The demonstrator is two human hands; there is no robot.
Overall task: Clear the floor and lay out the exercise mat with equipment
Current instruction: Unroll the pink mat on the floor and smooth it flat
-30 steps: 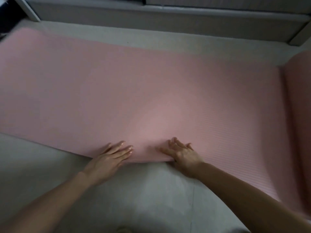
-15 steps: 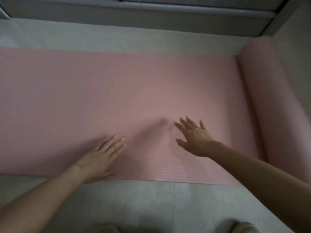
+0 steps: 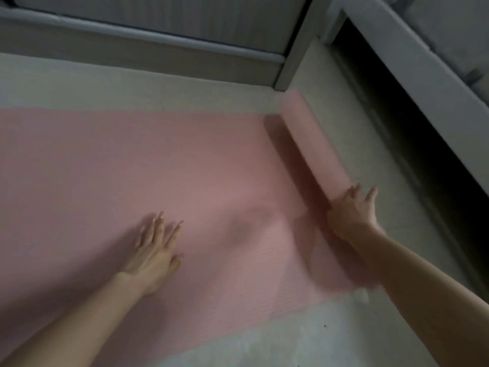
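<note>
While unrolling: pink mat (image 3: 158, 168) flat on floor (image 3: 291, 340).
Roll: rolled end (image 3: 315, 144) at right, long axis running away from person.
Right hand (image 3: 352, 213): on roll's near end, fingers spread, nearer.
Left hand (image 3: 156, 250): flat, gripping nothing.

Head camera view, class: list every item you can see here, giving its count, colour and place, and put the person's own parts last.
Exercise mat: one, pink, spread flat over the floor, left and centre.
Rolled end of mat: one, pink, still curled, at the mat's right edge.
Floor: one, pale grey, around the mat.
Furniture frame: one, white-grey, upper right, dark gap beneath.
Left hand: one, palm down, flat on the mat.
Right hand: one, fingers spread, on the rolled end.
</note>
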